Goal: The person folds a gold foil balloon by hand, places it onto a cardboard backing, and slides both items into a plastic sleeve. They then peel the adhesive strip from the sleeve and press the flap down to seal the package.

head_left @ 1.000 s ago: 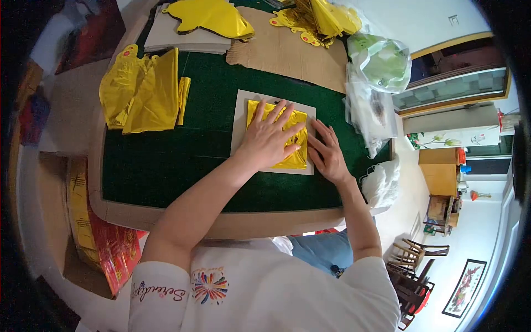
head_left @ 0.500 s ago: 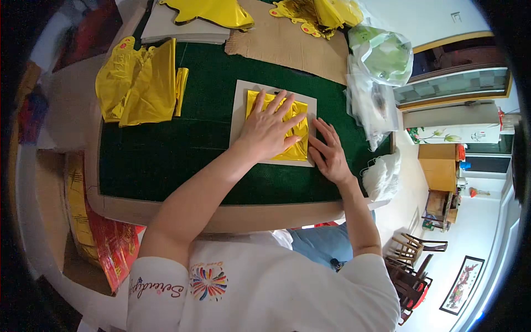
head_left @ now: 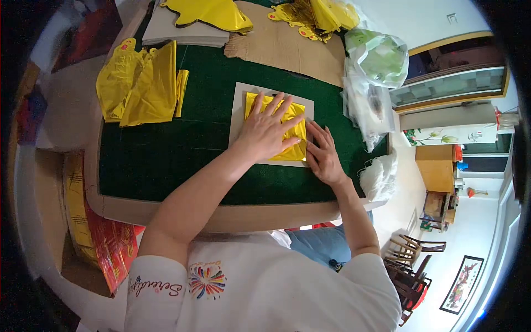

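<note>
My left hand [head_left: 264,133] lies flat with spread fingers on a folded sheet of shiny gold foil [head_left: 297,145], covering much of it. The foil is roughly square and creased, and rests on a larger grey card [head_left: 239,110] on the dark green table top. At the right edge of the foil and card, my right hand [head_left: 326,160] rests with its fingers stretched out and slightly bent, touching that edge. Nothing shows in its grasp. More gold foil pieces [head_left: 146,88] lie flattened on the green surface to the left.
At the back are a grey card stack [head_left: 188,34] with a gold foil shape [head_left: 215,14] on it, a brown cardboard sheet [head_left: 287,41] and more crumpled foil [head_left: 332,15]. Plastic bags [head_left: 381,58] and white string [head_left: 379,176] lie along the right edge. A cardboard box [head_left: 47,188] stands lower left.
My right hand has shifted slightly left, its fingertips now closer against the foil's right edge. My left hand stays spread on the foil. The whole view has moved a little.
</note>
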Demonstrator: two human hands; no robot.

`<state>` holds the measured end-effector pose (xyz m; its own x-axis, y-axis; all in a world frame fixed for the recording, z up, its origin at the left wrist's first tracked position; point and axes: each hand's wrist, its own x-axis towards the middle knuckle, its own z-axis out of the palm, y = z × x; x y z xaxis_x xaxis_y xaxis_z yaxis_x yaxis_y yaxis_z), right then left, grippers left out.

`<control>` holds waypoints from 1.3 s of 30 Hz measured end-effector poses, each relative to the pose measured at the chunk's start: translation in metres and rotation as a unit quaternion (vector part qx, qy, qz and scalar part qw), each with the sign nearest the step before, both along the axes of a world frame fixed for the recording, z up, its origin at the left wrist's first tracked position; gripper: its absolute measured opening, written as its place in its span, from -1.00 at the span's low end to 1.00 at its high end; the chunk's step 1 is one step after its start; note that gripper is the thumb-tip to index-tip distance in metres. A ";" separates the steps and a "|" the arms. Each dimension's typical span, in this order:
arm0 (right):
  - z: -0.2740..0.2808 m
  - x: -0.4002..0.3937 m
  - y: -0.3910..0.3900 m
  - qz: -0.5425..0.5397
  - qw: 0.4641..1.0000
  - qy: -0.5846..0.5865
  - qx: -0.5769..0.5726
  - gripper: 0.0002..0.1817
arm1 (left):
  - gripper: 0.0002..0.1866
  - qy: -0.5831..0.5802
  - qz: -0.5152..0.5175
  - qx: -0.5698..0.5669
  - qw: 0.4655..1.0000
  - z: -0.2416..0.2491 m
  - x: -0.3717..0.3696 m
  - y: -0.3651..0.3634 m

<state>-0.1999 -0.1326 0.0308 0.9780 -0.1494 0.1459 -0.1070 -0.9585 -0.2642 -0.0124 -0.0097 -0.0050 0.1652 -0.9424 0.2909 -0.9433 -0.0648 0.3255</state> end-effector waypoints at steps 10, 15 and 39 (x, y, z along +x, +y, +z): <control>0.007 -0.002 0.001 0.006 0.999 0.032 0.006 -0.72 | -0.40 0.018 0.000 -0.014 1.000 0.000 0.000 0.000; 0.007 -0.009 0.002 0.005 1.000 0.017 0.021 -0.72 | -0.40 0.022 0.003 -0.017 1.000 -0.002 0.000 -0.001; 0.009 -0.013 0.006 0.022 0.999 0.016 0.020 -0.74 | -0.38 0.002 0.002 -0.004 1.000 -0.003 0.000 -0.002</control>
